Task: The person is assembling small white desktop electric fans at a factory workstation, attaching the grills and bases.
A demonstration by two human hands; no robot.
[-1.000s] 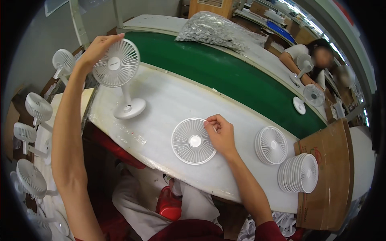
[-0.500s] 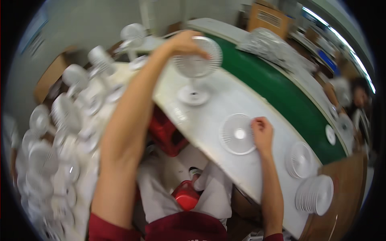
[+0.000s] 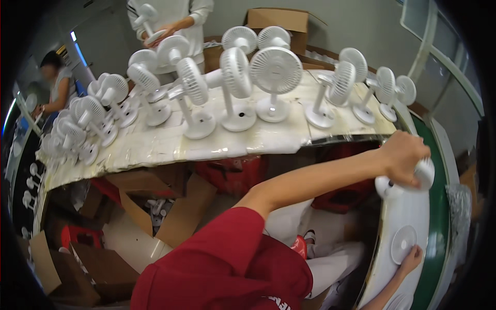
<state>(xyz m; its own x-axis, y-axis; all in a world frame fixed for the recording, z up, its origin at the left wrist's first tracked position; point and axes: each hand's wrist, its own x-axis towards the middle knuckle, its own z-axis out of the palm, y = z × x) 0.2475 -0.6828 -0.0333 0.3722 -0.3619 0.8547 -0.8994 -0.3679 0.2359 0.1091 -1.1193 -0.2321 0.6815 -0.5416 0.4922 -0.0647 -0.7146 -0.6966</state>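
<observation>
At the right side, my left hand (image 3: 404, 157) is closed over the top of a small white desk fan (image 3: 424, 174), covering most of its head. The fan's round base (image 3: 388, 188) rests on the white worktop (image 3: 413, 209). Nearer to me on the same worktop lies a round white fan grille (image 3: 403, 245). The fingers of my right hand (image 3: 412, 259) are bent and pinch the grille's edge.
On a padded table (image 3: 222, 147) stand several white fans (image 3: 276, 72). Behind it a person (image 3: 175, 31) holds another fan. Open cardboard boxes (image 3: 170, 206) lie below; a green strip (image 3: 440, 227) and a plastic bag (image 3: 459, 217) border the worktop.
The view has swung left, bringing the fan table to the middle and the worktop to the right edge. My left hand stays at the fan head, my right hand at the grille.
</observation>
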